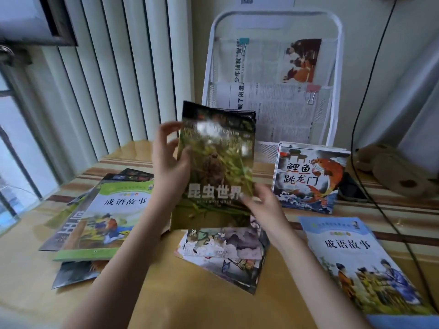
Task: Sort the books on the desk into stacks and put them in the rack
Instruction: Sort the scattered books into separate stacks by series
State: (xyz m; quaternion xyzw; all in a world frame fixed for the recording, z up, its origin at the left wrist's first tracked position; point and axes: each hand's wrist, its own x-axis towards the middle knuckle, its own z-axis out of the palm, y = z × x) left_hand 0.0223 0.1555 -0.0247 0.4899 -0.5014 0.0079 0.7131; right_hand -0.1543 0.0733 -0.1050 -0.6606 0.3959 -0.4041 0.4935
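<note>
I hold a stack of dark green insect books (221, 148) upright above the middle of the desk. My left hand (169, 157) grips its left edge, thumb on the cover. My right hand (263, 204) pinches its lower right corner. Under it lies a small pile of picture books (225, 255). A green-bordered idiom-story book (107, 219) tops a loose pile at the left. A blue idiom-story book (361, 262) lies at the right. A carp book (308, 176) tops a stack in front of the white wire rack (337, 67).
The rack holds clipped newspapers (273, 96) in its pockets. A black cable (370, 186) runs down the wall and across the desk at the right. Wooden rolls (399, 172) sit at the far right. Blinds and a window fill the left side.
</note>
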